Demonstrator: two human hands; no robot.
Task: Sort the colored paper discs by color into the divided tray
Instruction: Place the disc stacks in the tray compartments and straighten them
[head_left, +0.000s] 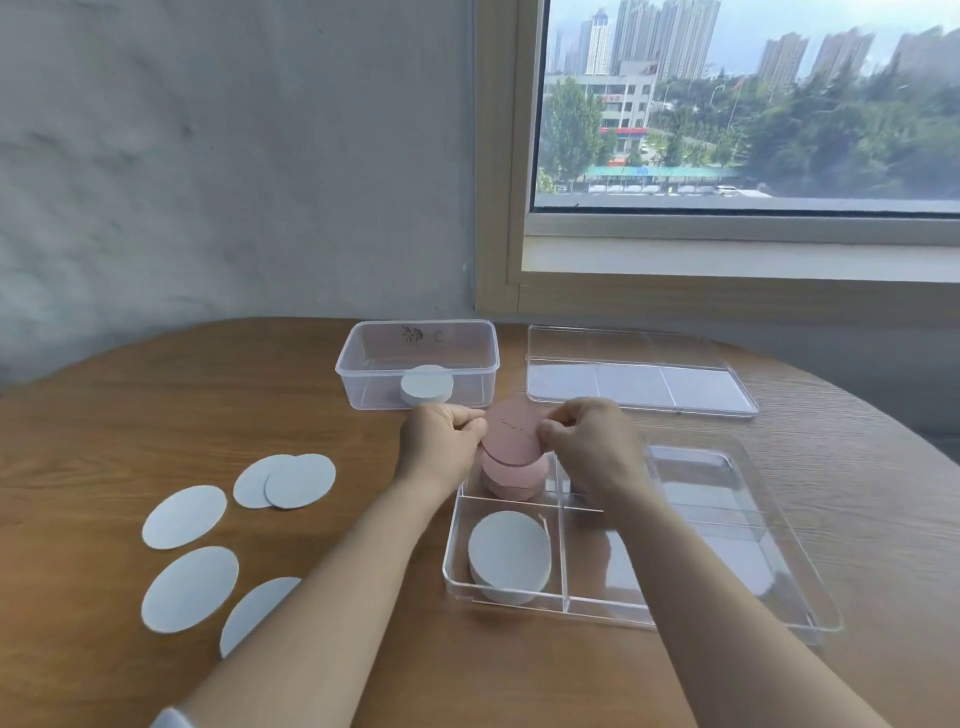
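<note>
Two hands held a single pink disc (513, 427) between them. The left hand (441, 441) pinched the disc's left edge with curled fingers and thumb. The right hand (592, 447) pinched its right edge in the same manner. The disc spanned the gap between the two grips, its face tilted toward the camera.

Directly beneath the grip, a pink stack (514, 482) sat in the far-left compartment of the divided tray (800, 571). The held disc's lower edge overlapped the top of that stack in view; whether the two touched could not be determined.

Nearer the person than the grip, a pale grey stack (509, 556) occupied the tray's near-left compartment. The compartments under and to the right of the right hand showed no discs, though the hand and forearm hid part of them.

Well to the left of the grip and nearer the person, five loose grey discs (184, 517) lay flat on the wooden table (519, 675). Two of them overlapped, and one was partly hidden by the left forearm.

Just beyond the left hand stood a clear box (418, 343) containing a white stack (426, 389). Beyond the right hand lay a clear lid (634, 376), flat on the table.
</note>
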